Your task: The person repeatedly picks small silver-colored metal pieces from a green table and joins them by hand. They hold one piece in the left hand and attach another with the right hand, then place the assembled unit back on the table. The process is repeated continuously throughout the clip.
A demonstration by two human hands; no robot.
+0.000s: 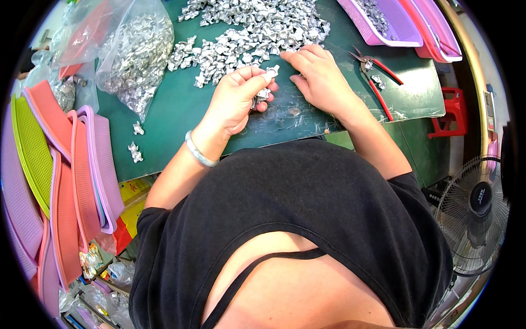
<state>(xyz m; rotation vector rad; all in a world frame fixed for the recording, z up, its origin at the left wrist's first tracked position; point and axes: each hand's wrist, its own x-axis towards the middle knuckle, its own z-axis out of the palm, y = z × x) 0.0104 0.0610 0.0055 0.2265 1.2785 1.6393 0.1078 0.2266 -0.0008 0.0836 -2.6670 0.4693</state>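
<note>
Left hand (238, 96) pinches small crinkled silvery pieces (272, 71).

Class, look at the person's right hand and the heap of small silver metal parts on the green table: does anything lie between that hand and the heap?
Nothing visible does. The right hand rests on the green table with its fingertips at the near edge of the heap of silver parts. The red-handled pliers lie off to its right, and the left hand holds a few parts beside it.

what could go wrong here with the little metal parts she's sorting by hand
The left hand pinches one small silver part while cupping several more, so some could slip out. Two loose parts already lie near the green mat's edge and might fall off. The red-handled pliers lie beside the right hand, which could knock them.
</note>
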